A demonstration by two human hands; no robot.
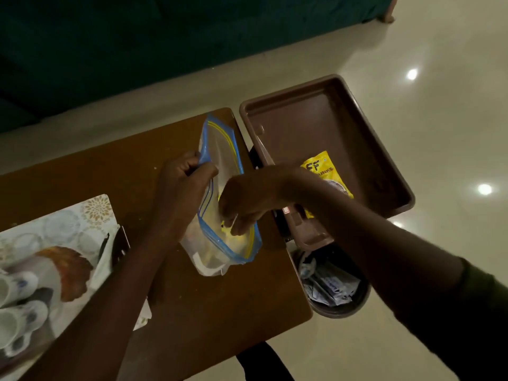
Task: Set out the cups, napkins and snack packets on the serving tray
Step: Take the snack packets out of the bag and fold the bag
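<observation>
My left hand [178, 193] is closed in a pinch on the upper lip of a clear plastic zip bag with a blue and yellow seal strip [220, 193], holding its mouth apart. The bag lies on the brown wooden desk [82, 171] near its right edge, its mouth running from the far right corner towards me. My right hand [242, 204] is reaching down into that mouth, fingers curled together around something yellow inside [233, 233]; the light is dim and the plastic blurs it, so it may be a snack packet, but I cannot tell for sure.

Just past the desk's right edge sits the brown rectangular plastic serving tray [357, 125], its near end over a round bin holding crumpled wrappers [330, 287]. One yellow snack packet with dark lettering [327, 174] lies flat on the tray floor at its near side, partly hidden by my right wrist.

At the desk's left edge lies a pale placemat printed with circles and a brown bird shape [68, 237], and on it, at the near left corner, stand white ceramic cups with blue patterning [16, 303], clustered together.
</observation>
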